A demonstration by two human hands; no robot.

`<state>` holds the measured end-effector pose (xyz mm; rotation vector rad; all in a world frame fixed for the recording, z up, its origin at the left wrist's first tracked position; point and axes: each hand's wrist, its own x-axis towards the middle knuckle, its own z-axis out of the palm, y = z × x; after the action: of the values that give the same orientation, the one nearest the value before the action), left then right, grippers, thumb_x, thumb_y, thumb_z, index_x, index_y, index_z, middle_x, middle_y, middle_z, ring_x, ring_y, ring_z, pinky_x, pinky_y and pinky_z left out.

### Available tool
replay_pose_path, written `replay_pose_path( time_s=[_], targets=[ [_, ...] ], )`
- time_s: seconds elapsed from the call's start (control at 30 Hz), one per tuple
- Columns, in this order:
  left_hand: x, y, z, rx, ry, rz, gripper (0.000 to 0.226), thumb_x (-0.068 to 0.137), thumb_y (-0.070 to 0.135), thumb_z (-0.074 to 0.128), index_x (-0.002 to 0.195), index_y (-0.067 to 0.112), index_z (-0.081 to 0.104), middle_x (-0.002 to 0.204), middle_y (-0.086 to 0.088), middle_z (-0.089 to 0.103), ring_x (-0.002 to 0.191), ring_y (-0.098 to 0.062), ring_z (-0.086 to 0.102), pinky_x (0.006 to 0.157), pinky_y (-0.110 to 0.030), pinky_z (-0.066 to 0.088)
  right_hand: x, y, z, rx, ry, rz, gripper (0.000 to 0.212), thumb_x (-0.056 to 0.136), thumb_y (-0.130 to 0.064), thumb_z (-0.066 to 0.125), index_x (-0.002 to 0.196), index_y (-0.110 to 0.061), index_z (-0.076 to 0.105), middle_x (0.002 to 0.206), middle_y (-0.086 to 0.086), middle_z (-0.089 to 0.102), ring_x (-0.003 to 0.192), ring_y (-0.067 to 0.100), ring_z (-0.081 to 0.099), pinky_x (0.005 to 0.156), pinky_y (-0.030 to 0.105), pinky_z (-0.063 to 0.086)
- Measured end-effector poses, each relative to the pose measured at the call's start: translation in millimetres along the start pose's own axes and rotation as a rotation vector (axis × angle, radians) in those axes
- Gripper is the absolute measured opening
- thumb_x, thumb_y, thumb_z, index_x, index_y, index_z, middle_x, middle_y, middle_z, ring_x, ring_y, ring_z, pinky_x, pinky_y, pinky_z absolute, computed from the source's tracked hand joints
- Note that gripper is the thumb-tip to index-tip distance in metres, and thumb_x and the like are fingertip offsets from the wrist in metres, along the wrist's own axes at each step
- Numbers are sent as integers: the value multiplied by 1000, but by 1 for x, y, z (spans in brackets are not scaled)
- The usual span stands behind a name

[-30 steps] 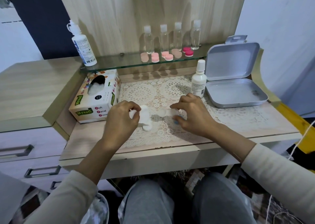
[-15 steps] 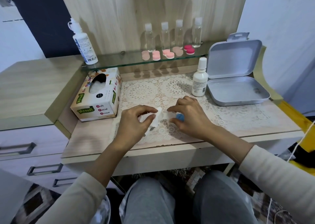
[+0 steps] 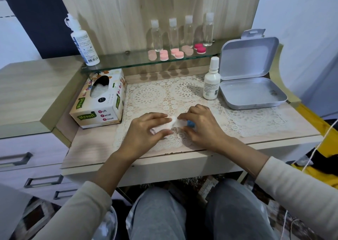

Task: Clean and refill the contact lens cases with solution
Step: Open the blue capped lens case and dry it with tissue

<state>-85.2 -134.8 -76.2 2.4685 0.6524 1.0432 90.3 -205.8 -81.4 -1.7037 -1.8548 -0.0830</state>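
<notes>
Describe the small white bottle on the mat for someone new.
Find the open grey tin at the desk's right. Just left of it, on the lace mat, stands the small white bottle. The clear bottles and the larger white bottle are up on the glass shelf; this one alone stands below.

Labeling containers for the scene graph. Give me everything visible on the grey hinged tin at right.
The tin is a flat rectangular box with rounded corners, matte silver-grey, and looks like metal. It is open. The shallow base lies flat on the lace mat at the desk's right rear and looks empty apart from a small dark mark near its right side. The lid stands nearly upright, hinged at the back edge, with a hang tab on top. A white dropper bottle stands just beside its left edge; contact unclear.
</notes>
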Motion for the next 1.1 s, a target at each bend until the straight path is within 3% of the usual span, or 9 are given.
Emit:
replay_pose_path(
  time_s=[0.1,0.27,0.37,0.87,1.1],
  targets=[
    [-3,-7,0,102,-8,136,32,74,23,73,102,7,70,97,-6,70,91,-7,60,83,-11,46,-4,2,4,10,23,-16,27,67,-12,71,92,-4,69,70,7,56,71,28,53,70,34,36],
    [-5,-18,4,148,3,244,21,80,20,65,93,6,73,95,-9,70,88,-12,61,76,-23,50,-8,1,8,15,85,-63,33,76,-26,51,93,-3,67,73,8,54,76,21,47,77,26,29],
    [-6,-26,4,189,-44,271,22,81,20,63,97,8,72,98,-10,69,89,-17,62,78,-27,50,-8,4,12,-16,83,-69,26,73,-19,60,92,-3,66,74,8,54,78,20,43,74,22,23],
    [-7,-30,9,215,-35,299,14,82,4,57,86,0,70,85,-14,65,85,-15,57,72,-26,48,-9,4,15,-3,49,-119,27,70,-13,63,94,-1,65,77,10,55,81,16,37,73,21,26],
    [-8,-30,9,238,-11,301,17,80,-4,60,94,-2,68,89,-16,60,86,-18,55,75,-23,46,-9,5,15,-15,79,-139,29,70,-12,64,96,0,65,78,11,55,81,16,37,74,21,26]
  ],
)
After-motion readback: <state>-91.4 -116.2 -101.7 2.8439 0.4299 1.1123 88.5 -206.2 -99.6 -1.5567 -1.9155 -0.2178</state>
